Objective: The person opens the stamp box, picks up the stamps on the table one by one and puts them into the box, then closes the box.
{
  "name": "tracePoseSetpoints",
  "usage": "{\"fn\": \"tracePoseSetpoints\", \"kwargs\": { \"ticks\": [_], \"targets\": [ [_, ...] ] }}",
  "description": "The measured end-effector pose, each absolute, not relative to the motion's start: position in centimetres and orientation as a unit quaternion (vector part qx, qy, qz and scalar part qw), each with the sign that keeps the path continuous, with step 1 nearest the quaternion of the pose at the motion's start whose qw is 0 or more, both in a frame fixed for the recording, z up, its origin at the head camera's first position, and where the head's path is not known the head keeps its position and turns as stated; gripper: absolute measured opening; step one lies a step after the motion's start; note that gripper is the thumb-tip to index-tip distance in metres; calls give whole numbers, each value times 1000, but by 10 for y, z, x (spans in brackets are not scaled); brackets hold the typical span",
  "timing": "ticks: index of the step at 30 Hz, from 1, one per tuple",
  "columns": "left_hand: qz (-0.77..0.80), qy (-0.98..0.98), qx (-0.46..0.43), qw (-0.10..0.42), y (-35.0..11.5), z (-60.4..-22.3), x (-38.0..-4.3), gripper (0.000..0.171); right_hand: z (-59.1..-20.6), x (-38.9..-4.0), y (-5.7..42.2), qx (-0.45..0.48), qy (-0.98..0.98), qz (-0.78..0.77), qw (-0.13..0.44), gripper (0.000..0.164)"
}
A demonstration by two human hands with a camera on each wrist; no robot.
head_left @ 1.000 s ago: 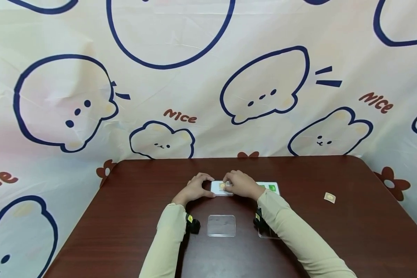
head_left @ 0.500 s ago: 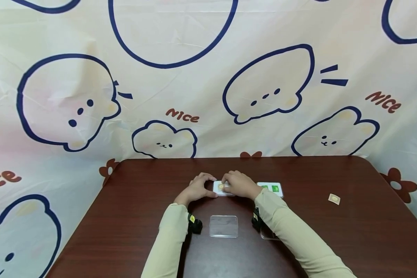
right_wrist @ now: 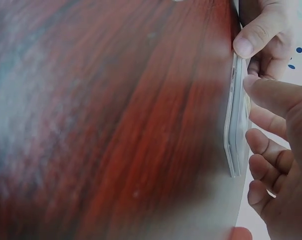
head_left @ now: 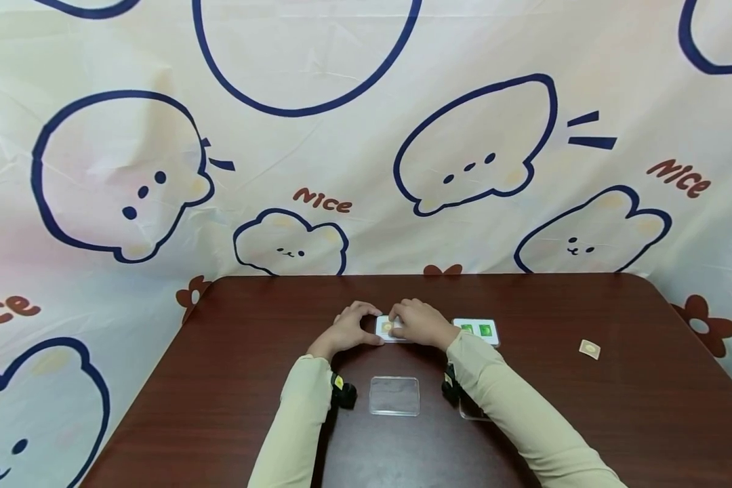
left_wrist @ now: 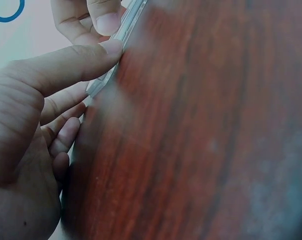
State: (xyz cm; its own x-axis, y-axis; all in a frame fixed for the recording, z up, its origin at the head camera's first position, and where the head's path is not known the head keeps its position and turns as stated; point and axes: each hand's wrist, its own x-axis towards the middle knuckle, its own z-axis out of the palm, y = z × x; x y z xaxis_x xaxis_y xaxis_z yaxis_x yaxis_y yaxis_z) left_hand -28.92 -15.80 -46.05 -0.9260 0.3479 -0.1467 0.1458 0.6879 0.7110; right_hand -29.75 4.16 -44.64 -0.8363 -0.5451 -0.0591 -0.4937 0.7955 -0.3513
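Toward the back of the table, my left hand (head_left: 346,330) grips the left end of a flat white-topped clear case (head_left: 381,320), thumb on its near edge and fingers on the far one. On top of the case is a small yellowish square (head_left: 387,328). My right hand (head_left: 425,324) bends over it, thumb and index finger pinching at the square. Part of the case is hidden under that hand. From the right wrist view, the case's layered clear edge (right_wrist: 231,115) stands beside my thumb; the left wrist view shows my left thumb on the same case's edge (left_wrist: 105,80).
Right of the hands lies a white card with green squares (head_left: 486,331). A clear shallow tray (head_left: 394,396) sits nearer on the brown table (head_left: 219,407), and another clear piece (head_left: 472,411) is partly under the right forearm. A small cream square (head_left: 590,349) lies far right.
Both hands keep their places on the case, the right fingers staying at the yellowish square. The whole head view has shifted slightly.
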Motion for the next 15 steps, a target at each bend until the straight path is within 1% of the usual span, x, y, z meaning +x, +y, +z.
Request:
{"fn": "tracePoseSetpoints", "kwargs": {
  "ticks": [4, 15],
  "targets": [
    [371, 908, 136, 139, -156, -460, -291, 54, -442, -297, 46, -269, 945, -168, 80, 31],
    [368, 911, 131, 133, -157, -460, -289, 54, -424, -299, 78, -264, 944, -186, 68, 30]
  ]
}}
